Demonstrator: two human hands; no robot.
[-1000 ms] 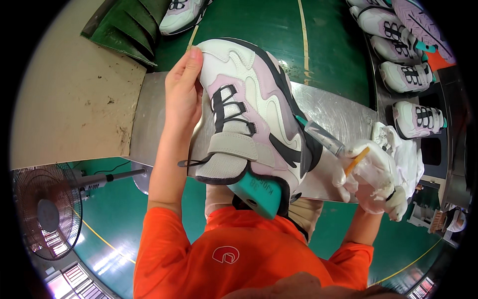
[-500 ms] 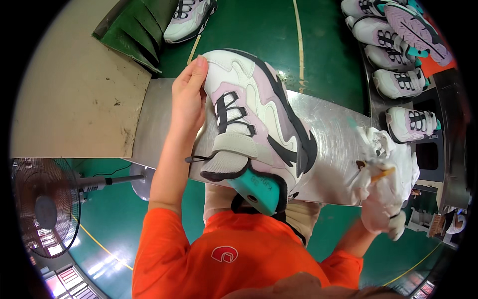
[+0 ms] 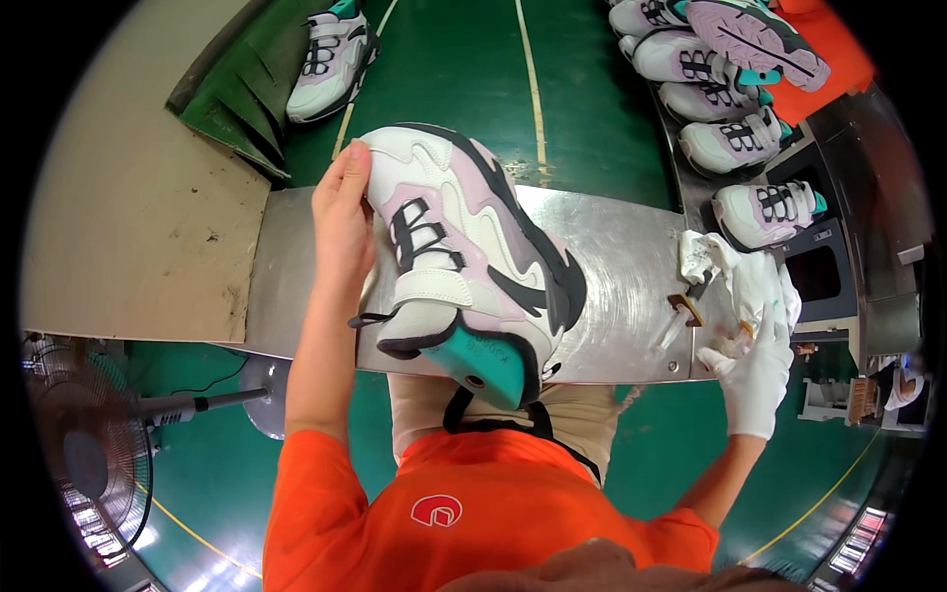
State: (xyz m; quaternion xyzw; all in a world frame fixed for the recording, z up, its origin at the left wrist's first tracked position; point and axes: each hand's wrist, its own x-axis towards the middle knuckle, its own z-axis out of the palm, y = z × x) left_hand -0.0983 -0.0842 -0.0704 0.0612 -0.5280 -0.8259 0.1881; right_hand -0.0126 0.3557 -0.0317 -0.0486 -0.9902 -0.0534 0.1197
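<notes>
Item: one white-and-lilac sneaker with black trim (image 3: 464,237), held on a slant above the brushed silver metal counter (image 3: 621,257), toe pointing away from the person, heel end over the near edge; whether it touches the metal cannot be told. Grey strap across the instep, black lacing, black pull loop at the tongue.

Fitted within: one teal shoe last (image 3: 483,370), protruding from the ankle opening.

Left hand (image 3: 343,207): bare, grasping the sneaker at the toe, thumb uppermost.

Right hand (image 3: 755,370): white-gloved, at the counter's right end, against a crumpled white cloth (image 3: 708,255); whether the fingers grip anything cannot be told.

Beside the cloth: one small brown-and-clear object (image 3: 683,312), kind unclear.

Beyond the counter: one green belt with yellow lines (image 3: 454,79), bearing one matching sneaker (image 3: 330,74) at left, next to slit dark-green flaps (image 3: 232,99).

Far right: a row of matching sneakers (image 3: 732,145) on a ledge, one (image 3: 755,44) lying with its lilac sole exposed, near an orange sheet (image 3: 829,59).

Lower left: one round caged fan (image 3: 87,464).
</notes>
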